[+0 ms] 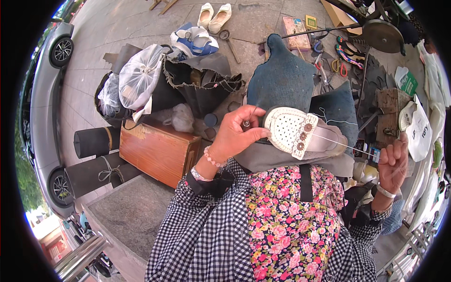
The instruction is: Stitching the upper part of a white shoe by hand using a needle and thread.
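Observation:
A white shoe (285, 126) with a perforated toe and brown flower ornaments lies on its side over my lap, sole edge to the left. My left hand (235, 131) grips it at the toe, thumb on the upper. A small metal-ended tool (246, 123) also sits in these fingers; its kind is mostly hidden. From the shoe's strap a white thread (345, 146) runs taut to the right. Its far end is pinched in the closed fingers of my right hand (393, 162), held out beside the shoe. Another loop of pale thread (336, 120) lies on dark blue cloth beyond the shoe.
Beyond my hands lie a worn blue pad (282, 75), scissors (323, 75) and a metal machine wheel (383, 35). At left are a wooden box (157, 150), an open black bag (202, 84) and dark rolls (96, 178). White shoes (220, 19) stand farther off; a car (44, 113) is parked leftward.

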`<state>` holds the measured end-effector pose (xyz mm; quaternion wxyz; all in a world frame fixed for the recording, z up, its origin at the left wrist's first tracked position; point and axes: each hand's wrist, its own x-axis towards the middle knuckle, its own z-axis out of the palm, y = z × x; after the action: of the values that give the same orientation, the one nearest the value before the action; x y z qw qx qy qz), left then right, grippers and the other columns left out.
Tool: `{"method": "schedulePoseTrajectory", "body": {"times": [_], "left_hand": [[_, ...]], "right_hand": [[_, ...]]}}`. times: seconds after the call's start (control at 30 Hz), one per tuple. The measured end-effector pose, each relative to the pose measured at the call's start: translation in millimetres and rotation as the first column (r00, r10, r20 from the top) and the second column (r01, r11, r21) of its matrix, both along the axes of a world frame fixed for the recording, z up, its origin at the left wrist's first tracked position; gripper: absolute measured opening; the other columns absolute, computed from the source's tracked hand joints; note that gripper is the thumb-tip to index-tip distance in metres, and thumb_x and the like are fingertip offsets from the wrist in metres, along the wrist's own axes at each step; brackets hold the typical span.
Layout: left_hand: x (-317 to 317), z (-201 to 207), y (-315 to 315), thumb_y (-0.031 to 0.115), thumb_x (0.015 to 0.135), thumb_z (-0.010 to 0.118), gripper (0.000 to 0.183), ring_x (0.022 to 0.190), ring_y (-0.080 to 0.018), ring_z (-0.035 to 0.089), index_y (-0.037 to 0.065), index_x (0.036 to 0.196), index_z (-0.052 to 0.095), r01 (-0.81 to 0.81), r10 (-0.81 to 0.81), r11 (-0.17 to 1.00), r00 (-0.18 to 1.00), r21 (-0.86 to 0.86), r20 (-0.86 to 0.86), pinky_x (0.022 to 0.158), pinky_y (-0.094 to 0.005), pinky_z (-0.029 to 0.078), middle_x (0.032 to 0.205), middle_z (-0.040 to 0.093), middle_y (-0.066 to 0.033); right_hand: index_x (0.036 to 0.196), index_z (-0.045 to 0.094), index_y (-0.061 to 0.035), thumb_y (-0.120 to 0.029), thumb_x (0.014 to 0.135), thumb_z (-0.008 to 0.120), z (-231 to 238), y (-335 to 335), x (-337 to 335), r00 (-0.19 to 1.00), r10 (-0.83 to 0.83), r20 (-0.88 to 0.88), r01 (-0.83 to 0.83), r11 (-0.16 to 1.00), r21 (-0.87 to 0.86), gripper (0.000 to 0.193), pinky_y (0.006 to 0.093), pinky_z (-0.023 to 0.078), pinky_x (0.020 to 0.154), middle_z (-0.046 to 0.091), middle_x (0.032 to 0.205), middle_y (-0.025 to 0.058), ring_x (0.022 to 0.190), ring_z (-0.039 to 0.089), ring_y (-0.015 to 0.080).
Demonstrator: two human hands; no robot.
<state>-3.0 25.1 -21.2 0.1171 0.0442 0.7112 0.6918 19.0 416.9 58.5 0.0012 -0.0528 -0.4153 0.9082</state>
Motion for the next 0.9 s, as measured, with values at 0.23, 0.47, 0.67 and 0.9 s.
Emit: {"method": "schedulePoseTrajectory", "body": {"times": [0.23,0.47,0.67,0.9], "left_hand": [[0,7,3,0.008,0.071,0.078,0.034,0.066,-0.0035,0.047,-0.002,0.098,0.062,-0.022,0.021,0.999,1.0,-0.033,-0.008,0.058,-0.0194,0.04,0.073,0.054,0.0022],[7,6,1,0.007,0.073,0.076,0.028,0.068,-0.0024,0.047,0.001,0.097,0.062,-0.067,0.066,0.996,0.998,-0.065,-0.018,0.06,-0.0184,0.039,0.075,0.055,0.003],[12,10,-1,0.013,0.089,0.059,0.032,0.07,-0.0044,0.046,0.001,0.119,0.054,-0.042,0.043,0.996,0.999,0.082,-0.016,0.064,-0.0184,0.039,0.081,0.054,0.0013],[30,28,-20,0.007,0.092,0.047,0.04,0.069,-0.0075,0.049,0.003,0.131,0.047,0.068,-0.076,0.967,0.997,-0.244,-0.023,0.065,-0.022,0.043,0.082,0.057,-0.0033]], "right_hand": [[0.116,0.056,-0.001,-0.004,0.075,0.065,-74,113,44,0.829,-0.047,0.557,-0.542,-0.309,0.781,0.042,0.0278,0.047,0.066,0.062,0.088,0.0064,0.07,0.058,0.0168],[0.1,0.058,-0.0003,0.005,0.071,0.063,17,-73,-28,0.935,0.348,0.071,-0.154,0.218,0.964,0.03,0.0241,0.043,0.06,0.055,0.087,0.0056,0.066,0.052,0.0113],[0.087,0.057,-0.0001,0.0,0.072,0.067,-10,-188,-49,0.774,0.629,-0.077,-0.066,0.201,0.977,0.018,0.0284,0.041,0.057,0.051,0.082,0.0096,0.064,0.053,0.0202],[0.084,0.054,-0.0006,-0.004,0.075,0.062,-19,-192,-53,0.73,0.682,-0.045,-0.112,0.185,0.976,0.012,0.0386,0.045,0.06,0.055,0.079,0.0139,0.071,0.058,0.035]]}}
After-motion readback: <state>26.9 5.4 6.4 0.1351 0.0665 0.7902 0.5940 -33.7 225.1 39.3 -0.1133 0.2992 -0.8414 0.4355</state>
